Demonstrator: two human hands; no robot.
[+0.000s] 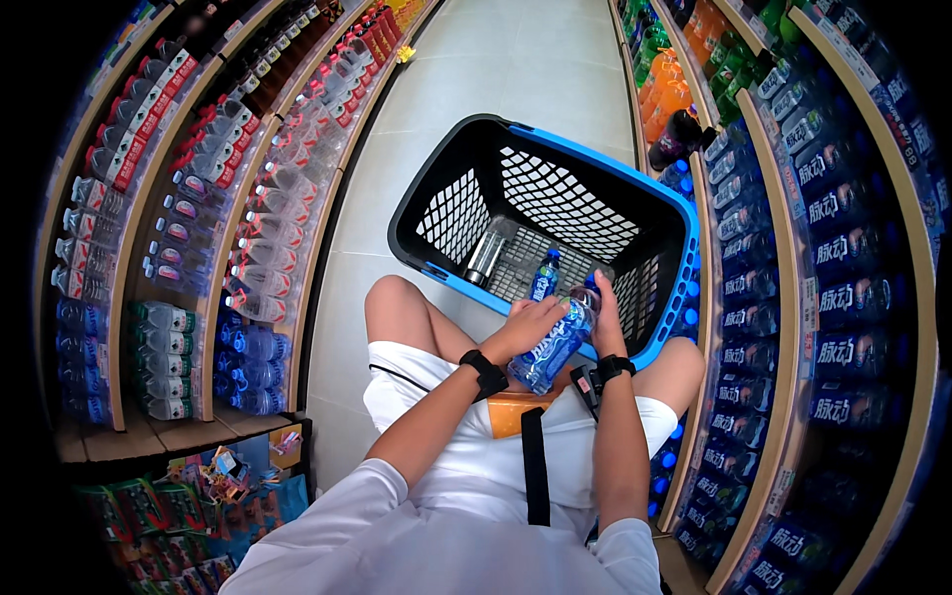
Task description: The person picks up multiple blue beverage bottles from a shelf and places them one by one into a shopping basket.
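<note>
Between my two hands is a drink bottle [551,359] with a blue label, held at a tilt above my lap, its dark cap end up and to the right. My left hand [533,329] lies curled on the label side. Around the shoulder and neck closes my right hand [608,319], its fingertips partly hidden by the bottle. Just beyond, a black basket [555,136] with a blue rim stands before my knees. Inside it are a small blue-labelled bottle [544,276] and a clear bottle with a dark end [488,252].
Shelves of drink bottles [838,278] with blue labels rise close on my right. To the left, other shelves carry clear water bottles [273,238] with red caps. A grey tiled floor [496,64] runs ahead between them. Packaged goods [188,506] stand at the lower left.
</note>
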